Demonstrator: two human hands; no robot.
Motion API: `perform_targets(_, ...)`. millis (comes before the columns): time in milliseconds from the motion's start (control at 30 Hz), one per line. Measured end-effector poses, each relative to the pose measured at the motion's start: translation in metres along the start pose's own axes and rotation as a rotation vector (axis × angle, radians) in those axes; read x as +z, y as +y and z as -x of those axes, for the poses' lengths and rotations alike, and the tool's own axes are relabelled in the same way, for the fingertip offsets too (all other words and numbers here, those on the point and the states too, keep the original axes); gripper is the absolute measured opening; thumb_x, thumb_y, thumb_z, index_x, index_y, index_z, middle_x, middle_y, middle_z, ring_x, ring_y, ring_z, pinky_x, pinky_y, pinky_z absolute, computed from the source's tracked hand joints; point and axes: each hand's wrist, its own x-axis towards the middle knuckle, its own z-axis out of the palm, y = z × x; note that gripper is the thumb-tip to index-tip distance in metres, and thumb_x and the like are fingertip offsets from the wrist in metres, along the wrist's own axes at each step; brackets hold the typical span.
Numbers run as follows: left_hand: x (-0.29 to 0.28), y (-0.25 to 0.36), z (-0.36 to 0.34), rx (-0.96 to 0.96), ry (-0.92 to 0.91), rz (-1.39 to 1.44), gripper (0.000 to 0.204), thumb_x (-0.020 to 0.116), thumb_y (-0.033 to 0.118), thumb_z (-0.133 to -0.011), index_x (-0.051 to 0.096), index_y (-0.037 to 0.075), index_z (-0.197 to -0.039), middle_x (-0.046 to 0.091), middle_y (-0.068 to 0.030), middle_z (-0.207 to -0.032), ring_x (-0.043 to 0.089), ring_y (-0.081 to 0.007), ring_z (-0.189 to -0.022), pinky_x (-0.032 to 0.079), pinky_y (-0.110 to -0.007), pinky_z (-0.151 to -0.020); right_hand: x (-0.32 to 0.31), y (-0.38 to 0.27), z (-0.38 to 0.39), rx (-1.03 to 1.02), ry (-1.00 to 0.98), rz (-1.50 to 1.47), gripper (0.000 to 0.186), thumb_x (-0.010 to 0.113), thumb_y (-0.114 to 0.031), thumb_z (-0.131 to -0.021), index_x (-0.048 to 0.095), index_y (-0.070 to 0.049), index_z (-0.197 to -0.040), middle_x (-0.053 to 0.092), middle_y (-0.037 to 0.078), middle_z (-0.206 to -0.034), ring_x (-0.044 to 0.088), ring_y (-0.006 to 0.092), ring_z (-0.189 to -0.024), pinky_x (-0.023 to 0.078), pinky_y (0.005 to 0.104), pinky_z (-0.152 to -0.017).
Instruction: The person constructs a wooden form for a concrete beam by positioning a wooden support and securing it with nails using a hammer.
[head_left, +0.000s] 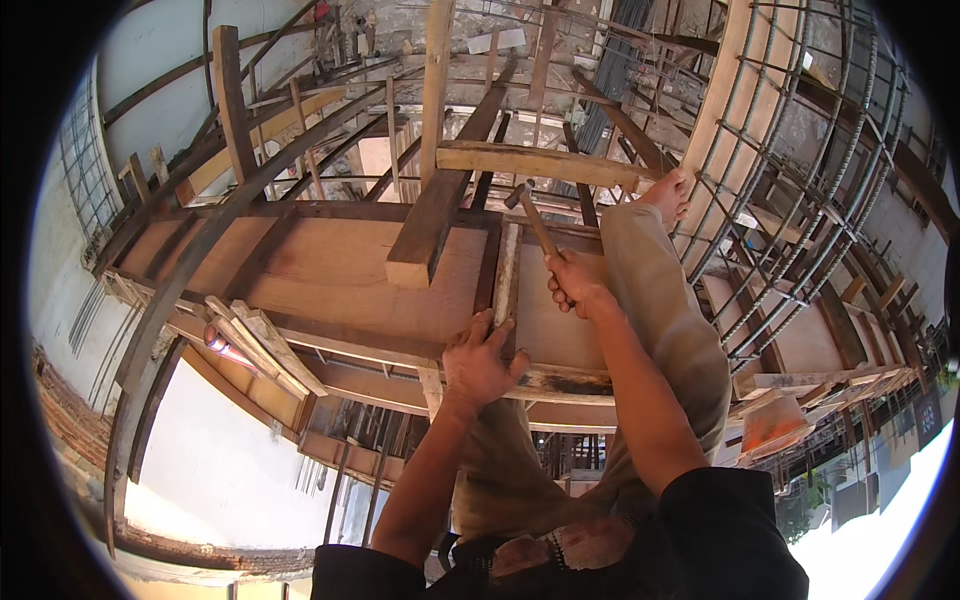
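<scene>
My right hand (578,283) is closed round the wooden handle of a hammer (541,226). The hammer's dark metal head points up and away, raised over the panel. My left hand (483,360) grips the near end of a narrow, worn wooden batten (508,268), its thumb out to the right. This batten lies across a brown plywood panel (360,285) framed with timber. Whether a nail sits between the left fingers cannot be made out. Close to the batten, a thick timber beam (432,235) rests with its cut end over the panel.
A crosswise timber (545,162) spans beyond the hammer, near my bare foot (668,195). Tied steel rebar (800,200) rises at the right. Loose wood strips (262,345) lie at the left beside a striped cylinder (225,345). Gaps open between the beams below.
</scene>
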Motion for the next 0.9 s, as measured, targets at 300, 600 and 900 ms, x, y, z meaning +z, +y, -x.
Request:
perform_targets(300, -0.002, 0.006, 0.003, 0.031, -0.001, 0.033, 0.051, 0.07, 0.042, -0.079, 0.076, 0.01, -0.118, 0.064, -0.0222, -0.131, 0.068, -0.0378, -0.114, 0.055, -0.047, -0.093, 0.023, 0.03, 0.001, 0.02, -0.034, -0.02, 0.027, 0.048, -0.03, -0.108, 0.044, -0.004, -0.106, 0.055, 0.008, -0.07, 0.052, 0.0174, -0.047, 0.04, 0.035, -0.038)
perform_targets(600, 0.003, -0.001, 0.004, 0.003, 0.026, 0.034, 0.05, 0.07, 0.042, -0.078, 0.076, 0.012, -0.117, 0.064, -0.0222, -0.132, 0.068, -0.0376, -0.115, 0.056, -0.048, -0.094, 0.011, -0.005, 0.006, -0.468, 0.49, -0.344, 0.027, 0.052, -0.035, -0.106, 0.043, -0.01, -0.107, 0.046, 0.002, -0.067, 0.045, 0.0138, -0.045, 0.038, 0.0333, -0.037)
perform_targets(900, 0.0, -0.002, 0.011, -0.051, -0.017, 0.012, 0.049, 0.07, 0.04, -0.077, 0.076, 0.012, -0.117, 0.064, -0.0214, -0.132, 0.069, -0.0365, -0.113, 0.056, -0.047, -0.094, 0.014, -0.017, 0.022, -0.273, 0.341, -0.136, 0.035, 0.048, -0.034, -0.106, 0.046, 0.0, -0.111, 0.058, 0.01, -0.075, 0.057, 0.0201, -0.052, 0.046, 0.0395, -0.042)
